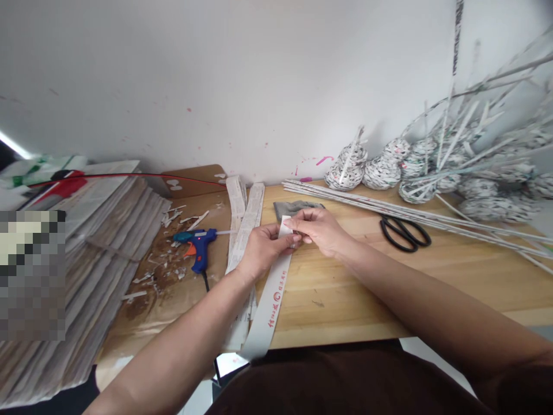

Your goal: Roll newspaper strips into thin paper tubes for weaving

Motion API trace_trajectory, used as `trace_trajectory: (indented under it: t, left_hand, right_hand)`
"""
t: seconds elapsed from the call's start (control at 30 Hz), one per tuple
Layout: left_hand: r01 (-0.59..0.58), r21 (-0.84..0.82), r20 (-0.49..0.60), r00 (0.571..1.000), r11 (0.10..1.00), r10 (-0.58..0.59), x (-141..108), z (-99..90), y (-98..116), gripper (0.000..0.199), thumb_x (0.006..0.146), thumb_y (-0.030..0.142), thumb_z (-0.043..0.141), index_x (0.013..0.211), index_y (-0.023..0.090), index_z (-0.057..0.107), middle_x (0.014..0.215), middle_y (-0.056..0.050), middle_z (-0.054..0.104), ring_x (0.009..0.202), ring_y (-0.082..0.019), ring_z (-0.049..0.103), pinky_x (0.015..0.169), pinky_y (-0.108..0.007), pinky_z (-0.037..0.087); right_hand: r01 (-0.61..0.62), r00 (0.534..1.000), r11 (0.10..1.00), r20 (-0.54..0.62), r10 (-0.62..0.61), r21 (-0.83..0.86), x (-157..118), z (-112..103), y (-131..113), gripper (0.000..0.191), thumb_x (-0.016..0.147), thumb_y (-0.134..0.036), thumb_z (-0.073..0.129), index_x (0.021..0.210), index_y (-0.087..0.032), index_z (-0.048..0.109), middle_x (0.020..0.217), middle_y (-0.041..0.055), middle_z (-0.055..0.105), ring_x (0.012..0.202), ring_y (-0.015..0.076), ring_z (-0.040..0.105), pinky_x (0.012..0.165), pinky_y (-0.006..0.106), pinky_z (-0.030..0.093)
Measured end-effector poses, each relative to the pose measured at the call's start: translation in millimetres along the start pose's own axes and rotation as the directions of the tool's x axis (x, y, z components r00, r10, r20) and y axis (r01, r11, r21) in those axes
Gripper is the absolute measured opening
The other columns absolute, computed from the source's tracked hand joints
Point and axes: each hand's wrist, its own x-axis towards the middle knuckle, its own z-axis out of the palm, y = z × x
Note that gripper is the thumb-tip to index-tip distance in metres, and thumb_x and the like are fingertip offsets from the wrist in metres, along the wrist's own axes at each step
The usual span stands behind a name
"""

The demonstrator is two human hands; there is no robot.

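A long white paper strip (276, 288) with red lettering runs from my fingers down over the table's front edge. My left hand (268, 246) is closed, pinching the strip near its upper end. At that same end, my right hand (317, 230) is closed too, with thumb and fingertips on the paper's right side. Just behind the fingers lies a grey cloth (298, 207). Under and beside my left hand are stacked newspaper strips (248, 230), partly covered by the forearm.
A blue glue gun (201, 248) lies on brown cardboard among paper scraps, left of the strips. Tall newspaper stacks (108, 230) stand farther left. Black-handled scissors (405, 232), rolled paper sticks (367, 204) and several woven paper gourd shapes (382, 170) are on the right.
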Motion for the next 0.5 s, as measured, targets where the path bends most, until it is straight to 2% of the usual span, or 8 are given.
trace_trajectory:
  t: [0.1, 0.23, 0.4, 0.5]
  left_hand:
    - [-0.003, 0.011, 0.012, 1.0, 1.0, 0.003, -1.5, 1.2, 2.5, 0.031, 0.064, 0.041, 0.081, 0.079, 0.015, 0.073, 0.078, -0.005, 0.072, 0.073, -0.016, 0.065, 0.067, -0.026, 0.053]
    - [-0.012, 0.009, 0.038, 0.999, 1.0, 0.011, -2.7, 1.5, 4.0, 0.031, 0.069, 0.044, 0.077, 0.081, 0.015, 0.073, 0.08, -0.005, 0.071, 0.075, -0.017, 0.065, 0.06, -0.025, 0.054]
    - [-0.015, -0.065, 0.042, 0.999, 0.998, 0.018, -1.2, 1.6, 1.6, 0.027, 0.07, 0.038, 0.078, 0.082, 0.014, 0.073, 0.079, -0.005, 0.071, 0.077, -0.016, 0.065, 0.068, -0.027, 0.055]
    - [-0.007, -0.085, 0.044, 0.999, 0.996, 0.01, -1.5, 3.0, 1.0, 0.027, 0.071, 0.036, 0.077, 0.083, 0.013, 0.072, 0.077, -0.005, 0.07, 0.075, -0.015, 0.065, 0.071, -0.028, 0.055]
  right_hand:
    - [0.024, 1.0, 1.0, 0.002, -0.024, -0.015, -0.5, 0.4, 2.9, 0.037, 0.061, -0.04, 0.084, 0.061, -0.016, 0.056, 0.047, -0.0041, 0.053, 0.037, 0.0059, 0.045, 0.035, 0.019, 0.028]
    - [0.059, 0.998, 0.998, 0.009, -0.059, -0.02, -1.7, -0.1, 1.6, 0.04, 0.063, -0.043, 0.083, 0.061, -0.018, 0.052, 0.048, -0.005, 0.053, 0.038, 0.0075, 0.049, 0.036, 0.019, 0.031]
    - [0.115, 0.986, 0.987, 0.133, -0.099, -0.116, -2.6, -3.3, -6.7, 0.032, 0.071, -0.045, 0.077, 0.073, -0.016, 0.063, 0.055, -0.0021, 0.06, 0.044, 0.0087, 0.056, 0.04, 0.019, 0.036]
    - [0.115, 0.988, 0.988, 0.12, -0.103, -0.106, -2.2, -3.8, -7.5, 0.034, 0.069, -0.046, 0.077, 0.069, -0.015, 0.064, 0.053, -0.0024, 0.058, 0.041, 0.0087, 0.054, 0.039, 0.021, 0.037]
